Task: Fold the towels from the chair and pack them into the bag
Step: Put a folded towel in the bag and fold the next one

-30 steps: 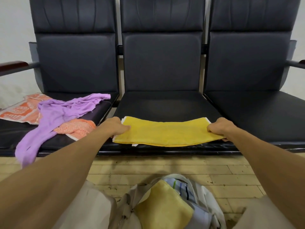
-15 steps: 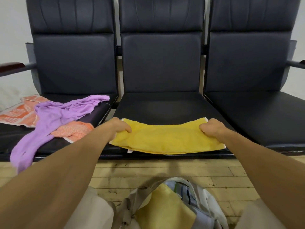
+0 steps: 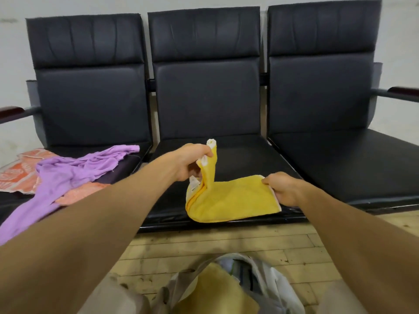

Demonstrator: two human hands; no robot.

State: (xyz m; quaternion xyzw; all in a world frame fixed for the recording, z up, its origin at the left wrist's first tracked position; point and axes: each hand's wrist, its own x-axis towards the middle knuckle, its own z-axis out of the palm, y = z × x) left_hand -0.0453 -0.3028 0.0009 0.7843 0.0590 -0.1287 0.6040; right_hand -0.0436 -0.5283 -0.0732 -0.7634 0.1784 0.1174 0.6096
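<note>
- Yellow terry: the towel (image 3: 233,200) lies at the front edge of the middle seat (image 3: 244,152), already folded into a narrow band. Its right half is flat on the cushion and its left end is raised clear of it.
- Left grip (image 3: 192,162): thumb and fingers are closed in a pinch on the raised left end, with the layers gathered together. White edging shows above the knuckles. Judged purpose: to carry that end across to the right and halve the band.
- Right grip (image 3: 285,189): fingers are curled round the right end, holding it low at the seat's front edge. Judged purpose: to anchor the band so it does not slide while the other end travels.
- Bag (image 3: 272,279): it stands open on the floor (image 3: 226,243), just below the seat and close to the person's knees. A yellow cloth (image 3: 213,291) is already inside. The position suits a short transfer once folding is done.
- Left seat (image 3: 133,164): a purple towel (image 3: 68,173) is draped over an orange towel (image 3: 13,175). Both are unfolded, and the purple one trails over the front edge. Judged to be waiting their turn.
- Change from half a second earlier: the towel then lay flat at full length, with one grip at each end and well apart. The left end is now up and moved inward, so the grips are nearer each other. The right grip keeps its end. The purple and orange towels are unmoved.
</note>
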